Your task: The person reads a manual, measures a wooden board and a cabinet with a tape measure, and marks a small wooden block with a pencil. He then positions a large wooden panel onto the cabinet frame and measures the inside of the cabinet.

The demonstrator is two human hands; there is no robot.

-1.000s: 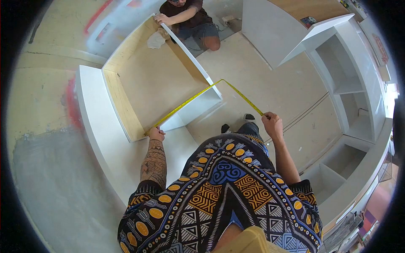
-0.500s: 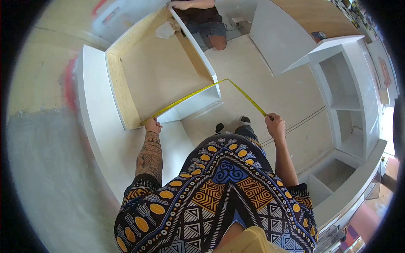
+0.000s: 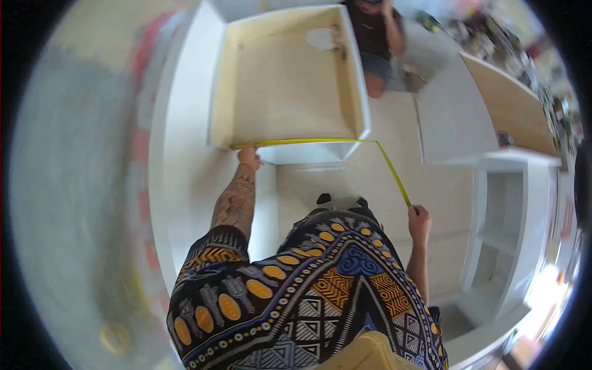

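Note:
A yellow tape measure (image 3: 308, 141) stretches along the near edge of an upturned white cabinet (image 3: 287, 80) with a pale wood inside. My left hand (image 3: 249, 158) is closed, pressing the tape at the cabinet's near left corner. Past the right corner the blade bends sharply and slopes down to my right hand (image 3: 420, 222). That hand is closed around the tape; its case is hidden in my fingers.
A person (image 3: 376, 37) kneels beyond the cabinet's far right corner. To the right stand another white cabinet (image 3: 453, 111) and an open shelf unit (image 3: 507, 191). A long white surface (image 3: 179, 123) runs along my left, beside the wall.
My view has turned, so the cabinet now appears straighter and further right. Both hands keep hold of the tape. The person's arm has moved from the cabinet's edge up to the head.

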